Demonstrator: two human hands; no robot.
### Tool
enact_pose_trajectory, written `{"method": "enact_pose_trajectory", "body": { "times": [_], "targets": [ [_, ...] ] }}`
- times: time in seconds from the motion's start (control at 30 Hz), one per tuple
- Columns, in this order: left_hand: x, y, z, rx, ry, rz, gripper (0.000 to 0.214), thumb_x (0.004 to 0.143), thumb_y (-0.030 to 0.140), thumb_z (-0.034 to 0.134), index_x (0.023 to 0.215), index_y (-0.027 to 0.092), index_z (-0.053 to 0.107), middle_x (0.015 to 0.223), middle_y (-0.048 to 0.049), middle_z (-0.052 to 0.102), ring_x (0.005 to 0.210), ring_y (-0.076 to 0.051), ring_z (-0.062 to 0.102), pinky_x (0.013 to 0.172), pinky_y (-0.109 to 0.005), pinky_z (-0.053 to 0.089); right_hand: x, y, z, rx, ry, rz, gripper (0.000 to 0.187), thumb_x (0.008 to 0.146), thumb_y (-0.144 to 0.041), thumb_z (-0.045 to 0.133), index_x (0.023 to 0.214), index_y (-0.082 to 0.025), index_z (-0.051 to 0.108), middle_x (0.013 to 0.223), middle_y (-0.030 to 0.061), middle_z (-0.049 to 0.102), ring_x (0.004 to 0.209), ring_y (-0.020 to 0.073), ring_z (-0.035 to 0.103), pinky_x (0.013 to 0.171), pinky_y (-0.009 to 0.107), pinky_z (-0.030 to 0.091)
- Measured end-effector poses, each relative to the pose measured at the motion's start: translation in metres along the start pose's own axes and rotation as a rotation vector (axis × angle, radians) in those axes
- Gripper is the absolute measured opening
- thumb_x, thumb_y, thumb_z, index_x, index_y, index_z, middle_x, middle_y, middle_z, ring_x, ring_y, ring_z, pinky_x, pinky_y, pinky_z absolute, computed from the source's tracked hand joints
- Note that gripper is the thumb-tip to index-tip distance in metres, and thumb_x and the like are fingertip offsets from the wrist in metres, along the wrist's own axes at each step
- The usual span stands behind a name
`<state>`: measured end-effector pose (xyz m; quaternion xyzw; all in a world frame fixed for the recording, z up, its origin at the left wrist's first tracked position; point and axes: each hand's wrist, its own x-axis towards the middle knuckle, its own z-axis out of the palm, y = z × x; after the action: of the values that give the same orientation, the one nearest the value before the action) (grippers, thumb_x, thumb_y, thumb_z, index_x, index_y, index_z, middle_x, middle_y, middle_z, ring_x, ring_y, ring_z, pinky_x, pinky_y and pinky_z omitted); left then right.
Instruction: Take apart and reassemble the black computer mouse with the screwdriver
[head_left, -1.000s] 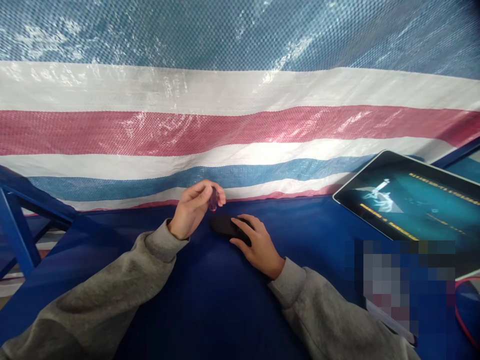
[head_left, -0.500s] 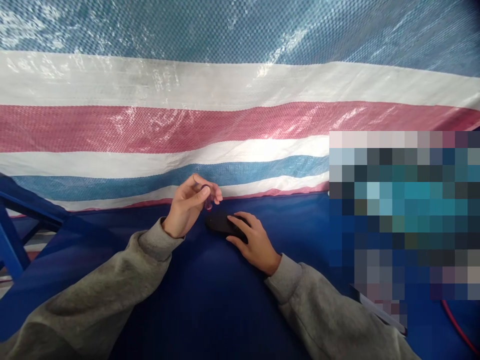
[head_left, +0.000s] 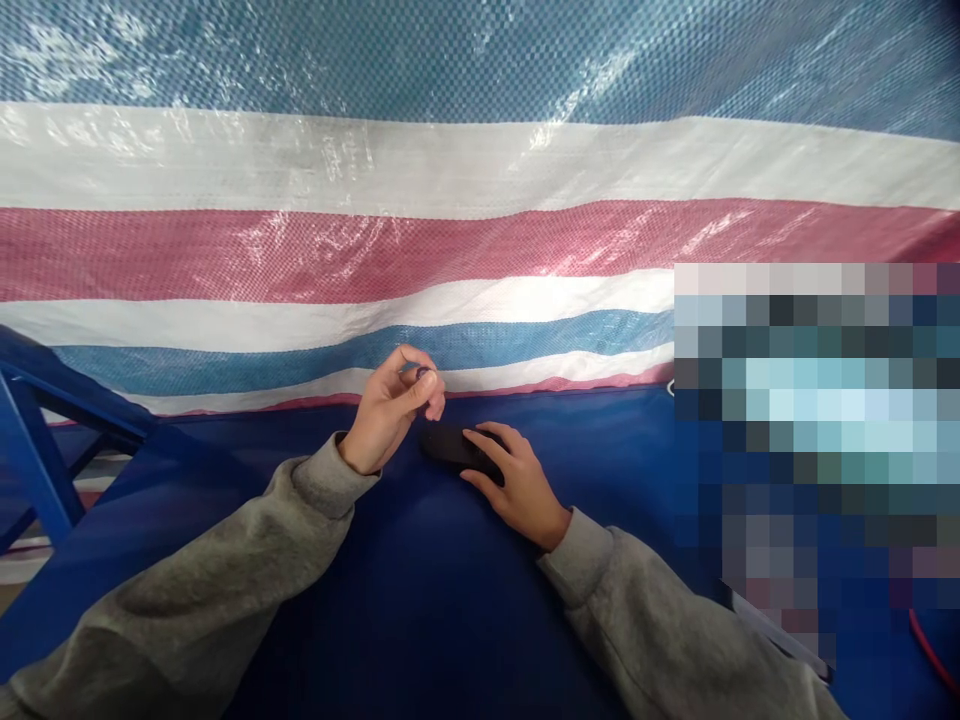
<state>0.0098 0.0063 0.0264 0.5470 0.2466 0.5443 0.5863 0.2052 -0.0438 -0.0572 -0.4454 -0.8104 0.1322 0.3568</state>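
My left hand (head_left: 394,410) is raised a little over the blue surface, thumb and forefinger pinched on a small dark purple, ring-like piece (head_left: 422,373). Fingers cover most of that piece, so its kind is unclear. Just below and to the right lies a black, oblong, rounded object (head_left: 450,446), perhaps a case or pouch. My right hand (head_left: 517,485) has its fingers over the right end of this black object and its thumb against the near side.
A blue tabletop (head_left: 420,600) lies under both hands. Behind it hangs a striped woven sheet (head_left: 450,165). Blue frame bars (head_left: 41,450) stand at the left. A blurred-out block covers the right side, with a red cable (head_left: 930,650) below it.
The whole view has shifted slightly. Less of the purple piece shows now; a part that dangled under my left fingers is hidden. My right hand stays on the black object.
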Motion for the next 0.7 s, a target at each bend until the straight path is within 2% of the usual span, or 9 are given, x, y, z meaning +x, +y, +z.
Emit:
{"method": "enact_pose_trajectory", "body": {
  "times": [0.1, 0.17, 0.7],
  "targets": [
    [0.0004, -0.0003, 0.0025, -0.059, -0.001, -0.007, 0.032, 0.094, 0.044, 0.052, 0.092, 0.014, 0.064, 0.065, 0.0003, 0.048, 0.058, -0.01, 0.046, 0.059, -0.025, 0.04, 0.0, 0.0004, 0.0006, -0.005, 0.0, 0.012, 0.043, 0.092, -0.034, 0.062, 0.133, -0.026, 0.054, 0.127, 0.0118, 0.056, 0.116, 0.0286, 0.054, 0.098, 0.049, 0.048],
    [0.0007, -0.0002, 0.0033, -0.075, -0.007, -0.014, 0.036, 0.095, 0.044, 0.048, 0.093, 0.013, 0.066, 0.068, -0.0011, 0.047, 0.06, -0.011, 0.046, 0.06, -0.026, 0.039, 0.0, 0.0008, 0.001, -0.012, -0.001, 0.015, 0.043, 0.092, -0.035, 0.062, 0.133, -0.027, 0.054, 0.127, 0.0117, 0.056, 0.116, 0.0288, 0.055, 0.098, 0.049, 0.048],
    [0.0002, 0.0069, 0.0051, -0.082, 0.057, -0.007, 0.031, 0.094, 0.041, 0.051, 0.089, 0.014, 0.065, 0.069, -0.0011, 0.046, 0.06, -0.011, 0.044, 0.061, -0.026, 0.041, -0.0004, 0.0002, 0.0005, -0.021, -0.012, 0.018, 0.044, 0.091, -0.033, 0.063, 0.133, -0.025, 0.054, 0.127, 0.0123, 0.056, 0.116, 0.0286, 0.055, 0.097, 0.048, 0.048]
  ]
}}
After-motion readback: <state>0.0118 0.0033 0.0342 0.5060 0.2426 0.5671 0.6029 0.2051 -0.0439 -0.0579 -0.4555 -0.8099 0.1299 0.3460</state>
